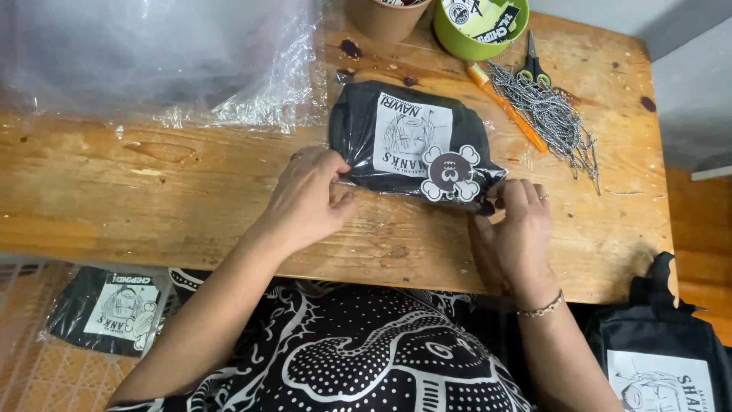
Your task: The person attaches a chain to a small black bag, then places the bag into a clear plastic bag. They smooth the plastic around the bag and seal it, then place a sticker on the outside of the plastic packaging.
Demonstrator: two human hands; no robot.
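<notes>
A folded black garment in a clear plastic bag (366,130) lies on the wooden table (152,191). It carries a white printed panel and a round brown skull-shaped sticker (450,174). My left hand (305,200) pinches the bag's near left edge. My right hand (518,229), with a ring and a bracelet, grips the bag's near right corner just below the sticker.
A heap of clear plastic bags (152,53) covers the table's far left. At the back stand a brown cup (385,15) and a green bowl of stickers (480,27). Scissors (534,65), an orange pen (507,107) and metal chains (553,114) lie right. Bagged garments (110,309) rest lower left, another black garment (659,358) lower right.
</notes>
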